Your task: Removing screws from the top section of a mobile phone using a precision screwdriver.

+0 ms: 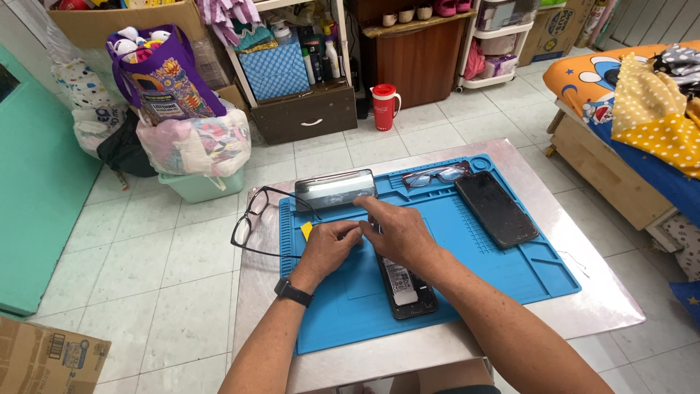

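— Two phones on the blue mat (pixel 510 281)?

— Yes. The opened phone (pixel 405 284), dark with its insides bare, lies partly under my right hand (pixel 397 235). My left hand (pixel 329 244) pinches something too small to tell; right fingers half-curled. The intact phone (pixel 496 209) lies right. Two pairs of glasses.

A work mat (pixel 510 284) lies on the desk (pixel 605 306). Near its middle an opened phone (pixel 405 284) lies under both hands, the left hand (pixel 329 246) at 9 o'clock of the right hand (pixel 397 235). A rectangular case (pixel 335 190) sits at 12 o'clock of the hands. A second phone (pixel 496 209) lies at 2 o'clock, folded glasses (pixel 433 176) behind it. Open glasses (pixel 255 219) hang over the mat's 9 o'clock edge. A jug (pixel 384 106) stands on the floor behind the desk.
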